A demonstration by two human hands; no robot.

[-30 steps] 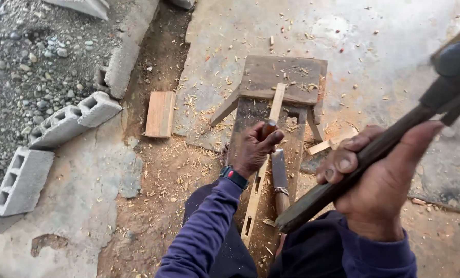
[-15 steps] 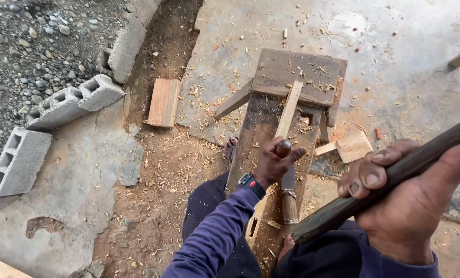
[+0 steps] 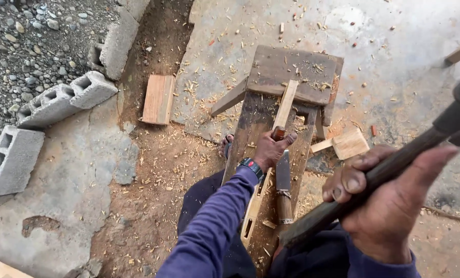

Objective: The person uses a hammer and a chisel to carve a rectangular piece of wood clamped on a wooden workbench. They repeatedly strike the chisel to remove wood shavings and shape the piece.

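Note:
My left hand (image 3: 271, 148) grips a wooden-handled chisel (image 3: 278, 133) held upright on a long pale wooden strip (image 3: 284, 105). The strip lies along a dark, worn wooden bench (image 3: 286, 69). My right hand (image 3: 389, 201) is raised close to the camera, closed around the dark handle of a hammer (image 3: 394, 167) whose head reaches the right edge. A second chisel (image 3: 283, 190) with a wooden handle lies on the bench just right of the strip. A dark watch sits on my left wrist, over a blue sleeve.
Grey hollow concrete blocks (image 3: 60, 103) lie at the left beside gravel. A short reddish board (image 3: 158, 99) rests on the dirt. A small pale wood offcut (image 3: 349, 143) lies right of the bench. Wood chips cover the concrete floor. My foot (image 3: 227, 145) shows beside the bench.
The view has tilted so the bench sits lower in the frame. My right hand with the hammer has swung from high right to lower and closer. My left hand stays on the chisel.

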